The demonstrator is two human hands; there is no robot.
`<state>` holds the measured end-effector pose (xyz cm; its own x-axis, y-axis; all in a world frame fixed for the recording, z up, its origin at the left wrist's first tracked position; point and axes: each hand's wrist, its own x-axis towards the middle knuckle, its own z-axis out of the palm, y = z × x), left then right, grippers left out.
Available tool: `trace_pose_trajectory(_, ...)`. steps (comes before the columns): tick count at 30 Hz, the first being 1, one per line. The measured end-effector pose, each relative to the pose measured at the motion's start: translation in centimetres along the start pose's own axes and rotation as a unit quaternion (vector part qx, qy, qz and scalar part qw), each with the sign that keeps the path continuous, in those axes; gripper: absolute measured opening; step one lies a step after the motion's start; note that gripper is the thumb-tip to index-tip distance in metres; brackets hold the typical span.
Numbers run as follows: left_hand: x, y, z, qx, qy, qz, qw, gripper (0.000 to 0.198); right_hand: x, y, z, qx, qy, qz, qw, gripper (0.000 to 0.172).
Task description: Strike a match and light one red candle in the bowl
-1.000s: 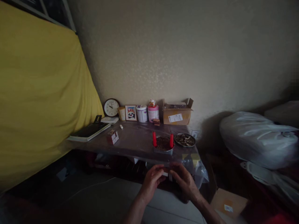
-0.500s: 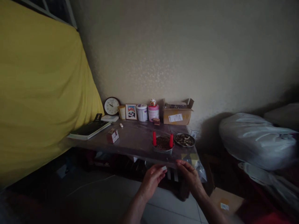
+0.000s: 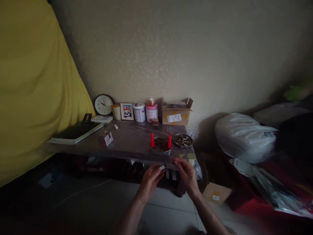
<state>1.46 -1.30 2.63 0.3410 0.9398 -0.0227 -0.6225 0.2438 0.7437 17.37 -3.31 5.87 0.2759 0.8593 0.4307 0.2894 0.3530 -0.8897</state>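
Note:
My left hand point(image 3: 148, 181) is closed on a small white box point(image 3: 162, 167), held just below the table's front edge. My right hand point(image 3: 186, 174) is a little to its right, with its fingers pinched together. What they pinch is too thin and dark to name. The two hands are slightly apart. Just above them on the table, two short red candles point(image 3: 152, 139) point(image 3: 169, 141) stand on either side of a round dish of dark bits point(image 3: 160, 144). A second dish with pale sticks point(image 3: 182, 140) sits to the right of it.
The plastic-covered table point(image 3: 132, 143) holds a clock point(image 3: 103, 104), a panda picture point(image 3: 126, 111), two tins point(image 3: 140, 112), a cardboard box point(image 3: 175, 114), a small cube point(image 3: 106, 138) and a notebook point(image 3: 75, 132). A yellow cloth point(image 3: 29, 81) hangs left. A white bag point(image 3: 244, 135) lies right, with a carton point(image 3: 217, 193) on the floor.
My hands were touching around the small box and have since drawn slightly apart and risen towards the table edge. The view has swung right, so everything sits further left.

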Motion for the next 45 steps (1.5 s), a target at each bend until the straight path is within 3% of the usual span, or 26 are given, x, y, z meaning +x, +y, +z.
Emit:
trace_pose_trajectory(6, 0.0, 0.0, 0.1, -0.010, 0.000, 0.014, 1.000, 0.016, -1.1, -0.6, 1.2, -0.171, -0.065, -0.158, 0.970, 0.019)
trace_pose_trajectory(12, -0.1, 0.1, 0.3, -0.011, -0.007, 0.015, 1.000, 0.016, -1.3, 0.3, 1.4, -0.201, -0.043, -0.163, 0.965, 0.017)
trace_pose_trajectory(16, 0.3, -0.3, -0.1, -0.016, -0.002, 0.017, 1.000, 0.014, -1.5, -1.1, 0.8, -0.195, -0.013, -0.170, 0.966, 0.016)
trace_pose_trajectory(19, 0.6, -0.5, -0.3, -0.009, 0.017, 0.008, 1.000, 0.016, -1.8, -2.2, 0.4, -0.202, 0.014, -0.213, 0.956, 0.016)
trace_pose_trajectory(22, 0.5, -0.3, -0.1, -0.011, 0.017, 0.010, 1.000, 0.018, -1.8, -1.3, 0.4, -0.242, -0.044, -0.253, 0.936, 0.018)
trace_pose_trajectory(24, 0.2, 0.0, 0.1, -0.014, 0.004, 0.018, 1.000, 0.018, -1.4, 0.4, 0.4, -0.282, -0.084, -0.241, 0.925, 0.021)
trace_pose_trajectory(28, -0.2, 0.2, 0.2, -0.010, 0.005, 0.016, 1.000, 0.018, -0.2, 3.0, -0.4, -0.267, 0.014, -0.157, 0.951, 0.017)
trace_pose_trajectory(34, 0.2, 0.1, -0.4, -0.009, 0.001, 0.004, 1.000, 0.020, 0.3, 1.5, -1.4, -0.178, 0.087, -0.101, 0.975, 0.017)
trace_pose_trajectory(37, 0.2, 0.0, -0.4, -0.006, -0.007, 0.010, 1.000, 0.019, -0.6, 0.5, -0.5, -0.165, 0.069, -0.134, 0.975, 0.015)
trace_pose_trajectory(42, -0.1, 0.1, 0.0, -0.004, -0.013, 0.025, 1.000, 0.017, -1.5, 0.1, 1.0, -0.194, -0.028, -0.229, 0.954, 0.013)
trace_pose_trajectory(45, 0.0, -0.1, 0.0, -0.003, -0.009, 0.027, 1.000, 0.017, -1.5, -0.6, 0.9, -0.208, -0.018, -0.253, 0.945, 0.013)
